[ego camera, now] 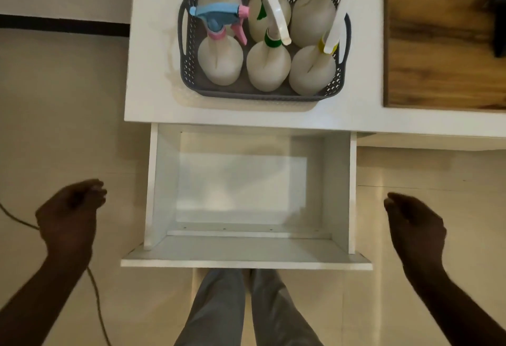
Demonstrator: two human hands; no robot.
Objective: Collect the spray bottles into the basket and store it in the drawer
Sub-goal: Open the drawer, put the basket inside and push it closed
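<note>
A grey perforated basket (189, 77) stands on the white desk top (150, 71). Several white spray bottles stand upright inside it, among them one with a blue and pink trigger (220, 61), one with a green collar (268, 67) and one with a yellow collar (312, 71). Below the desk edge the white drawer (246, 259) is pulled out, and nothing lies in it. My left hand (69, 215) hovers left of the drawer, fingers loosely curled, holding nothing. My right hand (414, 226) hovers right of the drawer, also holding nothing.
A wooden board (438, 44) lies on the desk to the right of the basket. A thin cable (94, 285) runs across the pale floor at the left. My legs in grey trousers (219, 310) stand just in front of the drawer.
</note>
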